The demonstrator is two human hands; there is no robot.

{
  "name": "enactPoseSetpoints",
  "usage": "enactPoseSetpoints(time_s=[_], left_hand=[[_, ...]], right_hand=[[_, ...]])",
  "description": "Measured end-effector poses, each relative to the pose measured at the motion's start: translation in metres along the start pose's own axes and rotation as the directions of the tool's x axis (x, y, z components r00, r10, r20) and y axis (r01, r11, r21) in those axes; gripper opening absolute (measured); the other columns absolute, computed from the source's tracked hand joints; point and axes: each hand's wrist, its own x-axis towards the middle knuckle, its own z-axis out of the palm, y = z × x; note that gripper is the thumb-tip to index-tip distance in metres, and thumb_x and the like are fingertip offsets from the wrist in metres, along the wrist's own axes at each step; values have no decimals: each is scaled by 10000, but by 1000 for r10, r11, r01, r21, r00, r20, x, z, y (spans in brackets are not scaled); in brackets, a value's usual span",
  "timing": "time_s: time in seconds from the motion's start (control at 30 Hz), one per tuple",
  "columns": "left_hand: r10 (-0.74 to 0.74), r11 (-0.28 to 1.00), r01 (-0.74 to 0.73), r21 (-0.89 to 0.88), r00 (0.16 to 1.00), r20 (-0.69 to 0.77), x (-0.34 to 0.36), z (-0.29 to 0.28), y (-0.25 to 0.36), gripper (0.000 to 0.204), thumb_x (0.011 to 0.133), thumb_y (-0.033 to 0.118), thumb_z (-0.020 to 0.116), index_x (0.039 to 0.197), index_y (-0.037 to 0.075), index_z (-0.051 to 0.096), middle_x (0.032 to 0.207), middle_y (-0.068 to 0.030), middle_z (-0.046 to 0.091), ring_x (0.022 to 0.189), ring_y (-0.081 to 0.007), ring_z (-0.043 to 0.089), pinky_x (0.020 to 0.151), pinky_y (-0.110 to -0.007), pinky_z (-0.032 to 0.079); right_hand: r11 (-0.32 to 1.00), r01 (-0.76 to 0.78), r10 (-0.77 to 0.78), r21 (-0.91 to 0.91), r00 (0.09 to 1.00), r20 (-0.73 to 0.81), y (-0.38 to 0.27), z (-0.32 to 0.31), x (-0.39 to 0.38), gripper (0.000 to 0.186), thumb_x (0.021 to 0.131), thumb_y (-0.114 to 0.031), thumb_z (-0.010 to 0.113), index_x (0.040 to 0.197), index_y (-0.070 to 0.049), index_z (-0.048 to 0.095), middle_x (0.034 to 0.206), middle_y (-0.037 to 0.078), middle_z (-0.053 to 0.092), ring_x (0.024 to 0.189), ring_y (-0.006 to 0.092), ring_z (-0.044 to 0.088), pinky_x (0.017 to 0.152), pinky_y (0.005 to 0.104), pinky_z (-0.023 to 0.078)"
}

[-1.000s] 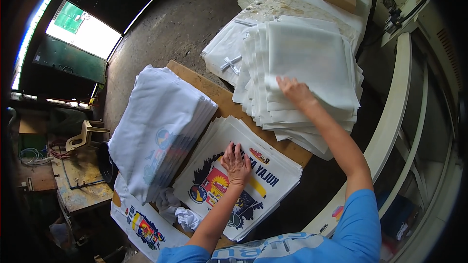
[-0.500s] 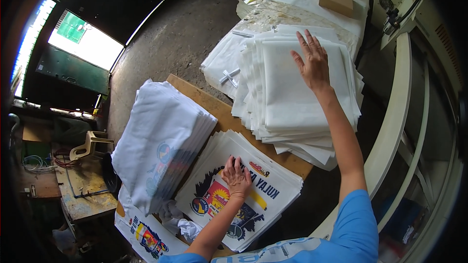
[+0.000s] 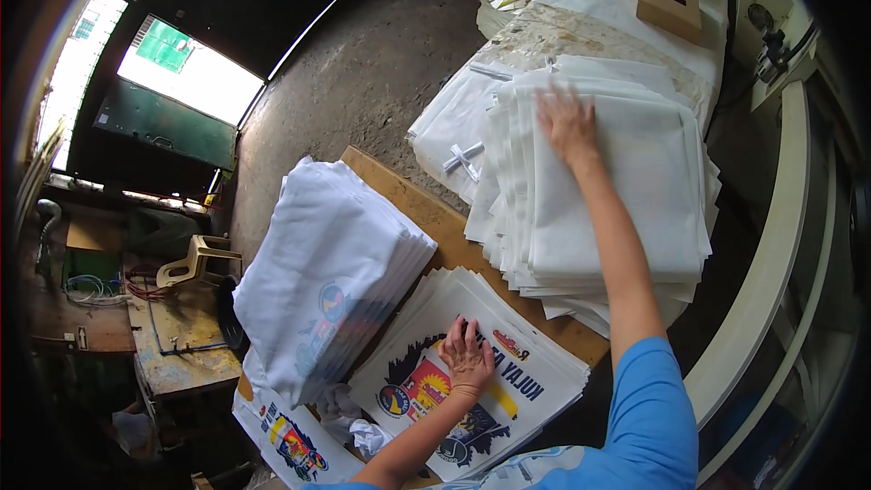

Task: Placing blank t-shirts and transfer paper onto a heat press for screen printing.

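Observation:
My left hand point(image 3: 467, 358) rests on a stack of printed transfer sheets point(image 3: 551, 381), its fingers slightly bent and apart. The top sheet carries a colourful mirrored design, partly under my hand and forearm. Farther right, my right hand point(image 3: 569, 127) lies over the far left part of a tall stack of white sheets point(image 3: 626, 209). Its fingers are stretched out and a little blurred, and it grips nothing that I can see. Left of the printed sheets is a thick pile of folded white cloth point(image 3: 331, 245) with a faint print showing on it.
Both nearer piles sit on a wooden board point(image 3: 399, 183). Crumpled white paper point(image 3: 370, 436) and another printed white piece point(image 3: 295, 440) lie at the near left. A cardboard box point(image 3: 670, 7) stands on the far covered table. To the right curves a pale machine frame point(image 3: 771, 245).
My right hand has slid leftward over the white sheet stack. My left hand stays on the printed sheets. The whole view has shifted, so things sit farther right and lower.

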Motion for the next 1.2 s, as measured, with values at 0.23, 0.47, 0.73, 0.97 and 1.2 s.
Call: enactPoseSetpoints(time_s=[0.23,0.47,0.73,0.97,1.2], left_hand=[[4,1000,-5,23,1000,14,2,-1,-4,532,772,241,506,1259,95,346,1313,-129,300,1204,-265,271,971,-425,155],[6,1000,-6,-8,1000,2,1,2,0,518,769,222,507,1248,98,356,1300,-132,311,1215,-270,270,969,-435,170],[44,999,-43,10,998,-53,1,-1,2,490,779,222,498,1236,92,378,1293,-138,325,1213,-276,285,977,-437,174],[-3,992,-11,-124,994,-106,19,-1,-10,424,817,236,481,1190,48,408,1245,-168,367,1178,-310,323,979,-412,220],[-51,768,-43,-639,990,-129,228,12,32,574,877,388,428,1243,-48,355,1262,-202,366,1141,-305,378,977,-358,275]], right_hand=[[998,-25,17,58,992,126,-30,5,-6,462,880,-422,375,1322,-290,359,1406,-26,290,1295,239,256,1039,539,126],[974,-92,36,208,965,258,-7,16,-28,458,887,-426,381,1318,-273,368,1414,30,269,1309,257,221,1050,507,137],[779,-626,627,21,778,-44,193,-60,-83,440,818,-323,529,1134,-25,459,1146,215,490,1077,352,467,869,470,390],[718,-618,535,320,784,314,242,-66,-128,624,849,-400,473,1265,42,328,1236,271,423,1147,392,415,953,397,345],[633,-681,554,367,730,400,247,-67,-122,623,831,-438,481,1221,37,377,1217,218,463,1114,368,456,923,443,359]])
